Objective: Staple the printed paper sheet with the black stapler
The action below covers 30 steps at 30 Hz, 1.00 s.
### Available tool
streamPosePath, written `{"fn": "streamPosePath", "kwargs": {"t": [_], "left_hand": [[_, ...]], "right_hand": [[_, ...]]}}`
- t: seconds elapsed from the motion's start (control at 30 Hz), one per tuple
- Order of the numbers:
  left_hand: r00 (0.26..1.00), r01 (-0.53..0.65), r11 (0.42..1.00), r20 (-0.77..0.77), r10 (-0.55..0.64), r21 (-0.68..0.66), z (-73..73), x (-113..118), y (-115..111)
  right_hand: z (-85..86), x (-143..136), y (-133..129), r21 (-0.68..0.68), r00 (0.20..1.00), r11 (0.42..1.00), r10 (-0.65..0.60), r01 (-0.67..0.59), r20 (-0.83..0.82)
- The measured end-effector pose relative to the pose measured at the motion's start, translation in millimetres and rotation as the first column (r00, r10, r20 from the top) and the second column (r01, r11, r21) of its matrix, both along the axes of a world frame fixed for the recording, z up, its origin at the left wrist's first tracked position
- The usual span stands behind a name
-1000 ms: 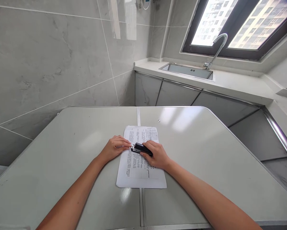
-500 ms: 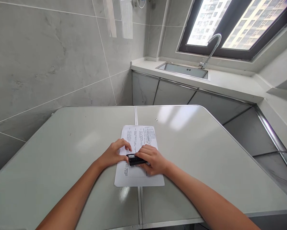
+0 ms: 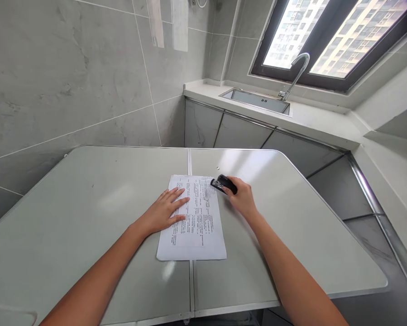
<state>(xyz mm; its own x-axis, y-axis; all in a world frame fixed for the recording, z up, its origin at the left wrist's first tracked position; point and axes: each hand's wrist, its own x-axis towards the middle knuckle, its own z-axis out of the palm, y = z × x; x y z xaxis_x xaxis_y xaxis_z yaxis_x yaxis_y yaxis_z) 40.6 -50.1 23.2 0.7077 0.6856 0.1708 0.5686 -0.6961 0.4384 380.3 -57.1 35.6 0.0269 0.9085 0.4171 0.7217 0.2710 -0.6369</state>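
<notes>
Printed paper (image 3: 203, 246) lies flat across the seam of the table; whether it is one sheet or a stack I cannot tell. My left hand (image 3: 164, 212) rests on its left side, palm down with the fingers spread. In my right hand (image 3: 241, 197) is a black stapler (image 3: 226, 183), gripped near its rear end. The stapler's jaws are apart and point left, at the paper's upper right corner. Whether the jaws go around the paper's edge or sit just above it is not clear.
The pale folding table (image 3: 104, 253) has a metal rim and a centre seam. A tiny light-coloured bit (image 3: 218, 168) lies beyond the paper. Behind the table are a counter with a sink (image 3: 257, 100) and a faucet (image 3: 296, 74), under a window. A tiled wall (image 3: 70, 68) stands at the left.
My right hand has carried the stapler from the middle of the paper to its upper right corner. My left hand has left the stapler's front and flattened onto the paper. The view has shifted slightly.
</notes>
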Motion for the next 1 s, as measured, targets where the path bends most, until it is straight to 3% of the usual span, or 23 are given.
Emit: {"fn": "streamPosePath", "kwargs": {"t": [0.07,0.17,0.27,0.33,0.53,0.7,1.0], "left_hand": [[0.998,-0.019,1.0,-0.053,0.019,-0.003,-5.0,0,0],[0.999,-0.049,0.999,-0.019,0.049,-0.004,-8.4,1,0],[0.997,-0.075,0.997,0.036,0.075,0.0,-7.9,2,-1],[0.996,-0.08,0.997,0.039,0.08,0.006,-6.9,2,-1],[0.996,-0.065,0.998,0.055,0.064,0.015,-6.2,1,-3],[0.998,-0.065,0.998,0.013,0.065,0.019,-6.7,2,-3],[0.998,-0.062,0.998,0.033,0.061,0.016,-6.9,2,-3]], "right_hand": [[-0.2,25,7,-0.069,0.999,0.998,-0.01,0.013,0.044],[6.6,47,7,-0.194,0.98,0.965,0.192,-0.178,0.059],[16.4,50,1,-0.285,0.914,0.879,0.406,-0.382,0.025],[19.6,43,-2,-0.295,0.889,0.852,0.457,-0.432,0.018],[9.2,20,-2,-0.189,0.912,0.914,0.386,-0.358,0.138],[2.1,15,-1,-0.172,0.902,0.921,0.381,-0.35,0.205],[6.4,9,-2,-0.208,0.888,0.928,0.36,-0.309,0.285]]}}
